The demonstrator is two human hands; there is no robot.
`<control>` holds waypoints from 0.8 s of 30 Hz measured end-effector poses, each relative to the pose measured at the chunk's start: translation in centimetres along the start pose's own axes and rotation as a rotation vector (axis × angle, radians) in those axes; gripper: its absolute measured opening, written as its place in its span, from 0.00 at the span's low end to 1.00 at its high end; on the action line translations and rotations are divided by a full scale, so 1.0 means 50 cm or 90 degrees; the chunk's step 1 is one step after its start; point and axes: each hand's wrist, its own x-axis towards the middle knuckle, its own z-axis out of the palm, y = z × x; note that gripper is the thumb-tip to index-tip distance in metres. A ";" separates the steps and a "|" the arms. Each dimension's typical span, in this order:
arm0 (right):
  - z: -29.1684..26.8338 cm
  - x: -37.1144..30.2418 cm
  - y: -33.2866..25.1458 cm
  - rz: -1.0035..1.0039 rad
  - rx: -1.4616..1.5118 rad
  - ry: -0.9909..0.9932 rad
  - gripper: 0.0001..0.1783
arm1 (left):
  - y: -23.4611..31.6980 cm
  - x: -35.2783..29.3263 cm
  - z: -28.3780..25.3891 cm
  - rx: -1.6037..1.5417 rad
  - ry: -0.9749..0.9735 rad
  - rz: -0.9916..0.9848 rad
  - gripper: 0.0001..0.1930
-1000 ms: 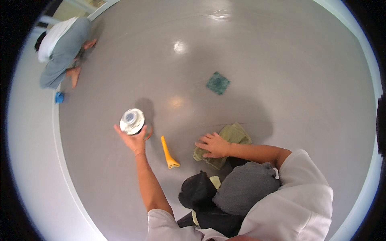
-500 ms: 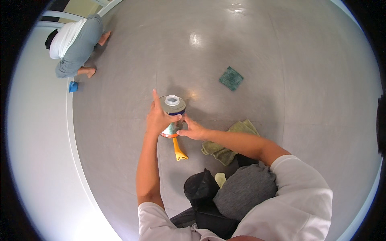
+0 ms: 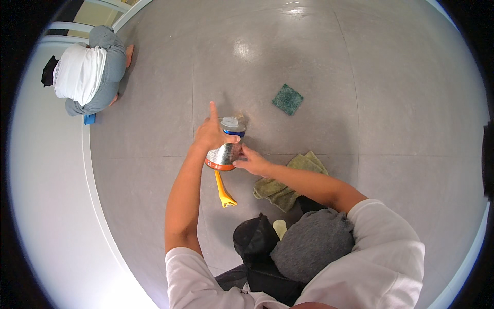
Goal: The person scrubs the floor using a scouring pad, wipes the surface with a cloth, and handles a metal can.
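Floor: grey, stretched wide ahead and to the right; bounded at left by a white wall.
Metal can: held between both hands, top tilted away; judged stiff, slippery; weight cannot be told; best gripped round its side.
Left hand: thumb spread across can, index finger extended.
Right hand: thumb and fingers set against can's lower side.
Yellow scraper: one end hidden by can.

A dark green square pad lies on the grey floor; by the white wall, a white-topped co-worker bends low near a small blue object.
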 end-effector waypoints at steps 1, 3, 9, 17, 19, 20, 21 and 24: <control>-0.014 -0.009 0.003 -0.007 -0.092 0.037 0.42 | -0.011 0.002 0.011 -0.068 0.031 0.025 0.67; -0.046 -0.033 0.001 -0.096 -0.275 0.123 0.36 | -0.050 -0.007 0.037 -0.203 0.096 0.072 0.65; -0.279 -0.013 -0.060 -0.286 -0.850 0.421 0.30 | -0.081 -0.088 0.066 -0.416 0.368 0.035 0.62; -0.216 0.050 -0.015 -0.283 -0.966 -0.090 0.31 | -0.190 -0.172 0.138 -0.325 0.613 -0.248 0.58; -0.240 0.103 -0.036 -0.330 -0.937 -0.006 0.33 | -0.212 -0.194 0.156 -0.347 0.627 -0.313 0.58; -0.254 0.127 -0.051 -0.352 -0.922 0.035 0.34 | -0.224 -0.202 0.165 -0.381 0.632 -0.331 0.57; -0.249 0.144 -0.067 -0.265 -0.964 0.075 0.33 | -0.240 -0.216 0.171 -0.403 0.638 -0.357 0.57; -0.197 0.149 -0.077 -0.110 -1.068 0.112 0.33 | -0.285 -0.264 0.210 -0.375 0.684 -0.421 0.58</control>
